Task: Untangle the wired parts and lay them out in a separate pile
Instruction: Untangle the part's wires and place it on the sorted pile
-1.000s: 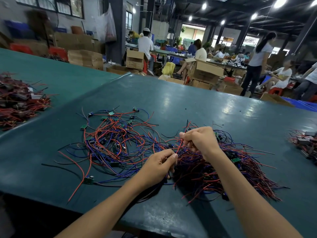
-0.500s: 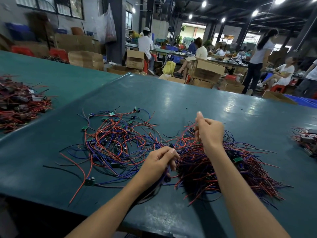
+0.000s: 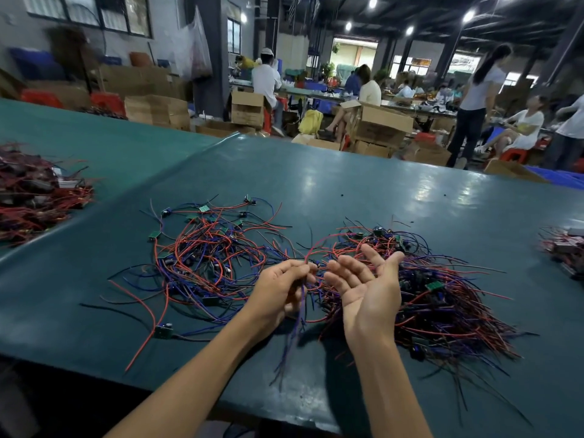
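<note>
Two heaps of red, blue and black wires with small green boards lie on the green table (image 3: 347, 184). The loose spread pile (image 3: 205, 257) sits to the left, the dense tangled pile (image 3: 442, 298) to the right. My left hand (image 3: 284, 289) pinches a bunch of wires (image 3: 297, 324) between the two heaps; a red strand arcs up from it and blue strands hang below toward the table edge. My right hand (image 3: 366, 286) hovers palm up over the tangled pile's left edge, fingers spread, holding nothing.
Another wire heap (image 3: 34, 197) lies on the adjoining table at far left, and a smaller one (image 3: 562, 248) at the right edge. Behind the table are cardboard boxes (image 3: 379, 128) and several people working.
My right hand let go of the red wire it had pulled upward, dropped back down and turned palm up with fingers open. My left hand keeps its pinch on the wires.
</note>
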`<state>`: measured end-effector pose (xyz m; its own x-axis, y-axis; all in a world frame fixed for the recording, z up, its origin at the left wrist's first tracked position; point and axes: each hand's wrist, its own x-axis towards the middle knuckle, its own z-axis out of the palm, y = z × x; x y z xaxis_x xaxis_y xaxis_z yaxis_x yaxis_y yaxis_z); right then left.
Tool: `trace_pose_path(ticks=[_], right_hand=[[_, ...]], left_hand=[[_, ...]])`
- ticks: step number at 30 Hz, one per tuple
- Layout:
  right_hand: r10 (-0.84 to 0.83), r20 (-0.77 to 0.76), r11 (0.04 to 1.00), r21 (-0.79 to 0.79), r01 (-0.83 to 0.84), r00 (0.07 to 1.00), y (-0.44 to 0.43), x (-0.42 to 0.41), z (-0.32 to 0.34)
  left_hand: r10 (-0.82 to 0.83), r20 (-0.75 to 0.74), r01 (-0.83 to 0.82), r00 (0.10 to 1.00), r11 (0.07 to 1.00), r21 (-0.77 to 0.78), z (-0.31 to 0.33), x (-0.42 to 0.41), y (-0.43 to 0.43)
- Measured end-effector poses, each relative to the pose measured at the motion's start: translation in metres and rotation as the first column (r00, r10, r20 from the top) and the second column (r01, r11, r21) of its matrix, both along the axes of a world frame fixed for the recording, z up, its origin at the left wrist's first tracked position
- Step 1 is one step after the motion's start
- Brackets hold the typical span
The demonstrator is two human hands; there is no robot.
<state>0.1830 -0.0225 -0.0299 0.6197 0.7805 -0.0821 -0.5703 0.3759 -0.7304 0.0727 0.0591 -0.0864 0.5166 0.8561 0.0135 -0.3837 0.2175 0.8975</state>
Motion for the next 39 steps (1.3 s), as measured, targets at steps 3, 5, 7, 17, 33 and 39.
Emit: trace_pose_path(ticks=[3, 5, 7, 17, 33, 39], right_hand=[[-0.049, 0.416, 0.989, -0.11, 0.103, 0.908, -0.003, -0.005, -0.007], [0.048, 0.726, 0.945, -0.255, 0.204, 0.686, -0.004, -0.009, -0.018], [0.202, 0.776, 0.92, -0.359, 0.155, 0.598, -0.002, -0.013, -0.025], [0.307, 0.541, 0.909, -0.411, -0.072, 0.783, 0.005, -0.014, -0.032], [0.463, 0.653, 0.85, -0.519, -0.091, 0.6, -0.026, -0.021, -0.045], [0.482, 0.735, 0.845, -0.533, -0.032, 0.477, -0.037, -0.011, -0.048]], left_hand=[[-0.043, 0.125, 0.05, 0.991, 0.997, -0.052, 0.005, -0.001, 0.006], [-0.061, 0.175, 0.069, 0.983, 0.997, -0.035, 0.008, -0.002, 0.012], [-0.077, 0.163, 0.076, 0.984, 0.997, 0.017, 0.008, -0.001, 0.017], [-0.283, 0.062, 0.268, 0.957, 0.947, 0.178, 0.0, 0.002, 0.022], [0.059, -0.019, -0.059, 0.998, 0.998, 0.017, -0.003, 0.006, 0.026], [0.093, -0.042, -0.092, 0.995, 0.996, 0.018, 0.001, 0.008, 0.021]])
